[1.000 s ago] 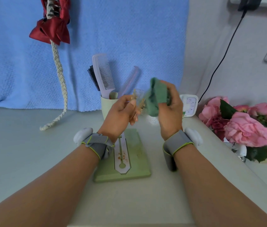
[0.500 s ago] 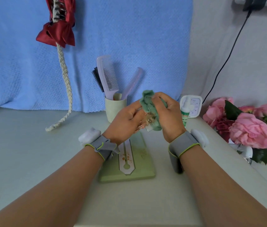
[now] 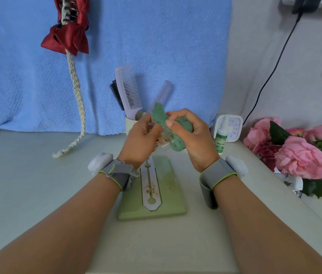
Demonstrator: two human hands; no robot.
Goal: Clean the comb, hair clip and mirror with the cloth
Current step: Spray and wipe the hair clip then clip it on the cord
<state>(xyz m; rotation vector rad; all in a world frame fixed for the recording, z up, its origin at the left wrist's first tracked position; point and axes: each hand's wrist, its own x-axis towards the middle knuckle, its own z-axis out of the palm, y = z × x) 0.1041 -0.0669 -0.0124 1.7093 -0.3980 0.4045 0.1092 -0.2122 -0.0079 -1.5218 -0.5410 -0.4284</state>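
One of three items is underway: left hand (image 3: 140,142) pinches the clear hair clip (image 3: 164,141) in mid-air, right hand (image 3: 194,141) grips the cloth (image 3: 178,144) against it, and the speckled mirror (image 3: 169,194) below looks unwiped.

Colours noted
A green cloth (image 3: 178,144) is seen centrally, a lilac comb (image 3: 129,91) at 12 o'clock, pink flowers (image 3: 302,157) at 3, a red bow (image 3: 67,38) at 11.

Blue towel (image 3: 156,46) behind, red bow (image 3: 67,39) top-left, pink flowers (image 3: 302,157) rt, spray bottle (image 3: 221,139) by timer (image 3: 234,127)
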